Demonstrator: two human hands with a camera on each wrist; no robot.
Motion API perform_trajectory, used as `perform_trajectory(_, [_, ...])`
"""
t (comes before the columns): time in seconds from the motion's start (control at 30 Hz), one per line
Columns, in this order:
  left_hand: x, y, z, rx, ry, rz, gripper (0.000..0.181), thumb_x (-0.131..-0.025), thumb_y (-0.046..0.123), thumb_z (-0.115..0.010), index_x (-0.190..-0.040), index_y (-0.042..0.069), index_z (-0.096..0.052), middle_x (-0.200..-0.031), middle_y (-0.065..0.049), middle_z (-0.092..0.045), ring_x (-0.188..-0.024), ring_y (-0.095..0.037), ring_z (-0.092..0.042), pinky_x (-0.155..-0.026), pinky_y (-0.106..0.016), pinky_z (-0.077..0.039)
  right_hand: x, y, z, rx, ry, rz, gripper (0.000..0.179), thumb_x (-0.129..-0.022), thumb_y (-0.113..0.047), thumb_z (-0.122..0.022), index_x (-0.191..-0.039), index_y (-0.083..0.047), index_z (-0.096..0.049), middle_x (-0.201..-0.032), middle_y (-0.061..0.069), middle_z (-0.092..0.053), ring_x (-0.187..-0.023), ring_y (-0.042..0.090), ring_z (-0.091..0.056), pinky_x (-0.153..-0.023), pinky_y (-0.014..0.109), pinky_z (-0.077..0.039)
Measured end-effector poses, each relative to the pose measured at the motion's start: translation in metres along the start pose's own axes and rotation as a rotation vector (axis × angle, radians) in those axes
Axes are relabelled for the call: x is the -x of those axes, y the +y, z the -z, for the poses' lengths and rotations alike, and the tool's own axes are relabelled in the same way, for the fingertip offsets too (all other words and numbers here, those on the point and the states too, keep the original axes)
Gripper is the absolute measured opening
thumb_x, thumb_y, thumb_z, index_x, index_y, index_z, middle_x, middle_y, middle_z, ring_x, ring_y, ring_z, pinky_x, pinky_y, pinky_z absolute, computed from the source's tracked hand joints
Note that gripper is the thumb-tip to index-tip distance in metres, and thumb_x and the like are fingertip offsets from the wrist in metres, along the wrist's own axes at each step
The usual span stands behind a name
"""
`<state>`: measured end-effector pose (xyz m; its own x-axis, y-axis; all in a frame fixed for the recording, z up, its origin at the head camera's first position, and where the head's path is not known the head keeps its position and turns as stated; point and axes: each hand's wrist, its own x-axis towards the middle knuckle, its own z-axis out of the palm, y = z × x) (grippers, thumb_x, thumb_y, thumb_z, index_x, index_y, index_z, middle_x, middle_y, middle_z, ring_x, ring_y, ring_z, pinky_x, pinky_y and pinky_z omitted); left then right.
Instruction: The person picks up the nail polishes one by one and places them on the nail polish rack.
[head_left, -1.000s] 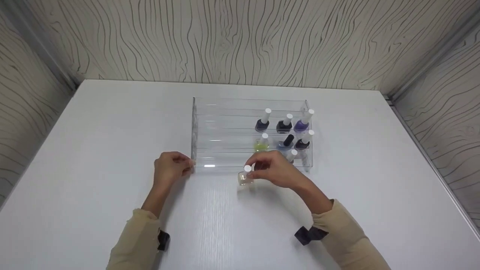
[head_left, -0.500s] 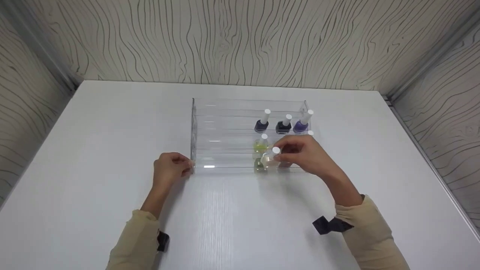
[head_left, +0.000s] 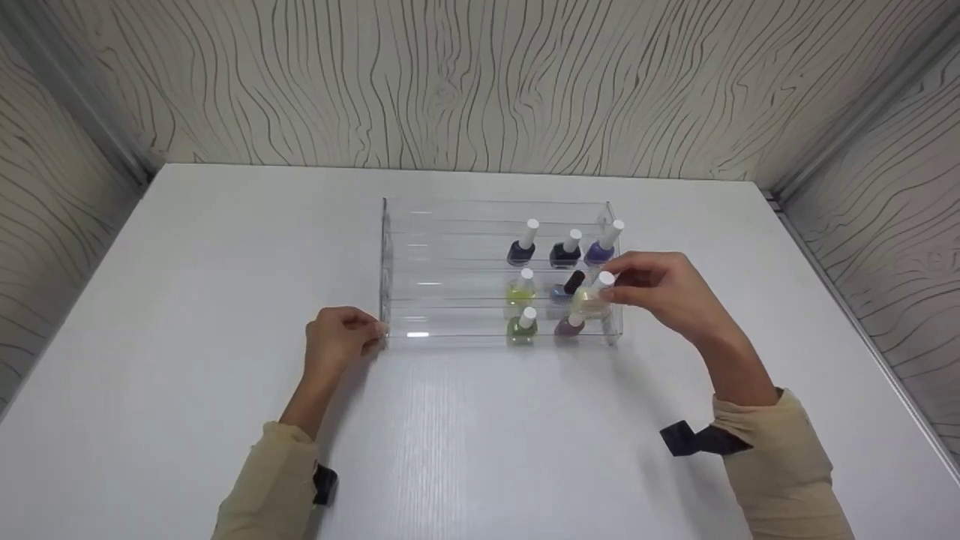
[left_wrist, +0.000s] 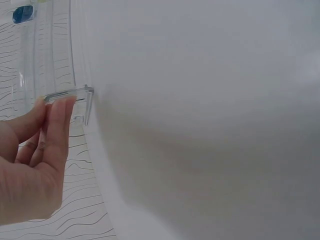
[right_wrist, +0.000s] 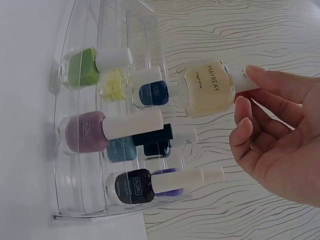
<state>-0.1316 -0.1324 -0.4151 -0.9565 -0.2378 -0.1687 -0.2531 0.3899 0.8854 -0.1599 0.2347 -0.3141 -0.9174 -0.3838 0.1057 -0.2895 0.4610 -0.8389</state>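
A clear tiered display rack (head_left: 457, 321) stands on the white table. Its near left corner (left_wrist: 75, 93) is pinched between the thumb and fingers of my left hand (head_left: 337, 337). Over the rack's right end, my right hand (head_left: 667, 289) holds a nail polish bottle (right_wrist: 207, 90) of cream polish by its white cap, tilted and apart from the tiers in the right wrist view. Below it, the front tier bears a green bottle (head_left: 523, 330) and a mauve bottle (head_left: 570, 325). Behind these stand a yellow bottle (head_left: 520, 291) and a blue bottle with a dark cap (head_left: 574, 282).
Farther back on the rack are two dark bottles, one left (head_left: 522, 252) and one in the middle (head_left: 565, 253), with a purple bottle (head_left: 600, 252) at the right. A dark bottle (right_wrist: 134, 186) stands at the rack's right end. A wood-patterned wall (head_left: 450, 82) rises behind the table.
My right hand has carried the cream nail polish bottle right and farther back, from before the rack to above its right end. My left hand stays at the corner.
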Motion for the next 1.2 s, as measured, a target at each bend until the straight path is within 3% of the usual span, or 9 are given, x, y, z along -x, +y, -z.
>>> perform_trajectory(0.5, [-0.001,-0.002,0.001,-0.016,-0.009,-0.016,0.005,-0.081,0.001,-0.065,-0.079,-0.004,-0.067,-0.071,-0.009,-0.066,-0.063,-0.019,-0.065,-0.056,-0.023,-0.052,0.006,0.022,0.021,0.023,0.054,-0.011,0.02,-0.081,-0.001,-0.067,-0.099,0.006,-0.064,-0.085,0.006,-0.062,-0.069,0.012,-0.059,-0.061,0.022,-0.049])
perform_trajectory(0.7, [-0.001,-0.002,0.0,-0.022,0.0,-0.012,0.005,-0.081,0.002,-0.066,-0.08,-0.003,-0.067,-0.07,-0.009,-0.065,-0.062,-0.017,-0.063,-0.055,-0.022,-0.052,0.007,0.033,0.021,0.01,0.07,-0.022,0.02,-0.081,0.0,-0.066,-0.1,0.006,-0.063,-0.083,0.002,-0.062,-0.069,0.012,-0.059,-0.061,0.025,-0.05])
perform_trajectory(1.2, [-0.001,-0.004,0.0,-0.001,0.002,-0.003,0.004,-0.081,0.0,-0.066,-0.079,-0.004,-0.067,-0.072,-0.01,-0.066,-0.062,-0.017,-0.064,-0.055,-0.024,-0.053,0.008,0.07,0.011,-0.075,0.042,-0.08,0.024,-0.08,0.0,-0.066,-0.101,0.01,-0.061,-0.084,0.011,-0.063,-0.069,0.011,-0.06,-0.061,0.024,-0.051])
